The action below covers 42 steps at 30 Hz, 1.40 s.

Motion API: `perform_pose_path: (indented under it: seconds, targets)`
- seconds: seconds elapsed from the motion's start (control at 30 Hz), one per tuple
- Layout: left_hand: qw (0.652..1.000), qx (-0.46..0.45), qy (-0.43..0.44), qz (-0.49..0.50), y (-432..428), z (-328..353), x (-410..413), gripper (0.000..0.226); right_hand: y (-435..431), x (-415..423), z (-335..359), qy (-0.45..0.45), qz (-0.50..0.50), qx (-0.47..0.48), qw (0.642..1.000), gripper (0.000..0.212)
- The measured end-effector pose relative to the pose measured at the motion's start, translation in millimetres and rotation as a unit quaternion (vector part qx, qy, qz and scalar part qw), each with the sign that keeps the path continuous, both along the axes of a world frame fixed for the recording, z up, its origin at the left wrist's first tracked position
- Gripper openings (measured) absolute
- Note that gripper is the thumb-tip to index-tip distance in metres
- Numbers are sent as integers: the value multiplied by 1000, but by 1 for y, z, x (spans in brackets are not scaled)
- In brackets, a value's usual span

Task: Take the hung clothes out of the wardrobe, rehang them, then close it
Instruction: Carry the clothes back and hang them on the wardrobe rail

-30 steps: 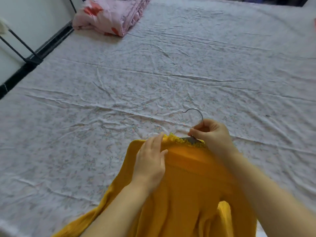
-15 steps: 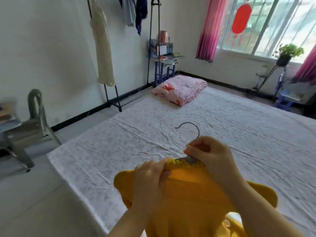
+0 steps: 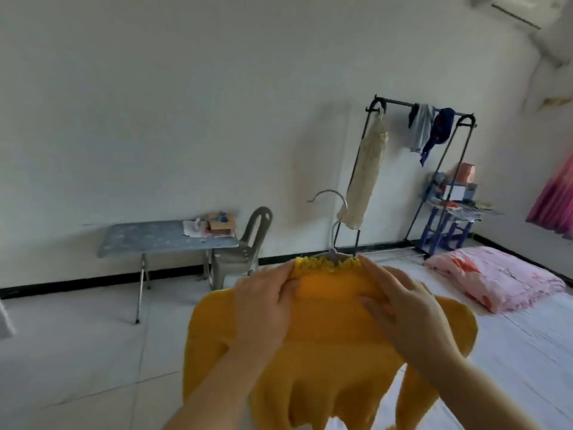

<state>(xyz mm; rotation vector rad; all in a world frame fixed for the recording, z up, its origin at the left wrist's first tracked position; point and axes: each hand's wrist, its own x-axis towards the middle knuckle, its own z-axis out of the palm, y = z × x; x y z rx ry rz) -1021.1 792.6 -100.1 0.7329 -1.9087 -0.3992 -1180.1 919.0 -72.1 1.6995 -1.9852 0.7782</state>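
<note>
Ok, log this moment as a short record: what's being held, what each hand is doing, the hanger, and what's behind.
held: yellow knitted top with a ruffled collar
left hand: grips one shoulder of the top, beside the collar
right hand: grips the other shoulder
hanger: grey metal hanger inside the collar, hook sticking up
behind: black metal clothes rack against the wall, with a cream garment hanging on it

Grey folding table (image 3: pixel 167 240) beside plastic chair (image 3: pixel 245 243); pink quilt (image 3: pixel 496 280) on bed (image 3: pixel 527 352).
</note>
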Motion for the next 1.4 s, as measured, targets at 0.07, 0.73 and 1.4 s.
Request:
perform_pose_path:
  seconds: [0.07,0.73,1.4]
  targets:
    - [1000,-8,11,18,-31,9,36,29,-42,22,8,15,38,5,999,53]
    - [880,-18,-115,460,-238,7,302,48,-420,242,41,125,410,-67,901,73]
    - [798,-19,-133,587,-484,25,575,54,-711,524,70,98,478,-144,861,64]
